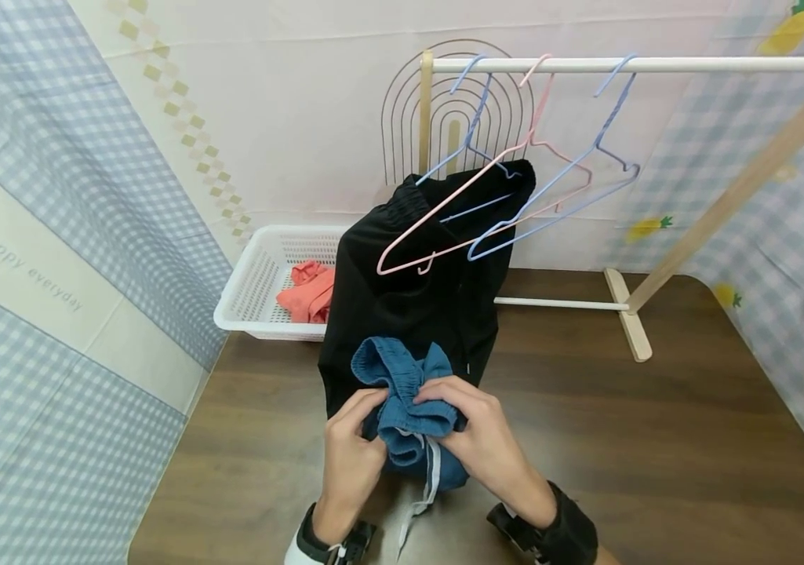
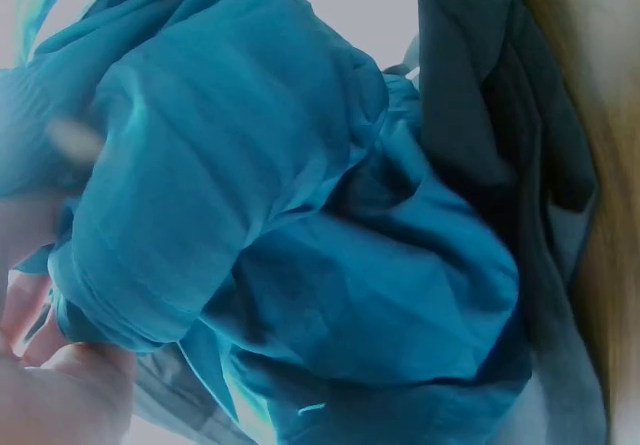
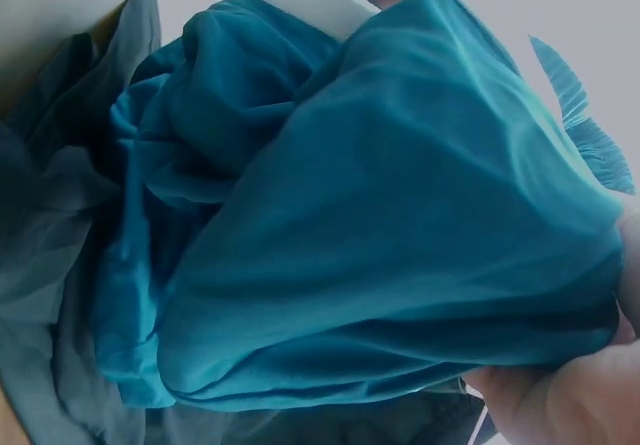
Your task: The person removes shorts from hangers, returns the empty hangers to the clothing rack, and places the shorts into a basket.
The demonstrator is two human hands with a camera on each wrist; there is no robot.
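Nearest the person, above the near edge of the table (image 1: pixel 656 439), both hands hold a bunched pair of blue shorts (image 1: pixel 409 400). The left hand (image 1: pixel 350 449) pinches the gathered cloth from its side, and the right hand (image 1: pixel 481 438) curls its fingers over the crumpled elastic waistband from the other side, so the garment is squeezed between them. A pale drawstring (image 1: pixel 424 486) hangs from the bundle toward the near edge. Both wrist views are filled with the same blue folds, thin and creased, with skin showing only at the frame edges. The shorts look light and soft, and would likely sag wherever they are not held. The ribbed waistband seems the surest place to take hold, one hand at each side, since loose cloth lower down would probably slip and stretch. Just behind the shorts, and touching them, a black garment (image 1: pixel 416 290) hangs down to the table from a blue hanger (image 1: pixel 472 149). A pink hanger (image 1: pixel 507 157) and a second blue hanger (image 1: pixel 585 169) hang bare beside it on the white rail (image 1: pixel 691 64) of a wooden rack. At the far left corner sits a white basket (image 1: pixel 260 275) holding an orange cloth (image 1: pixel 308 294).
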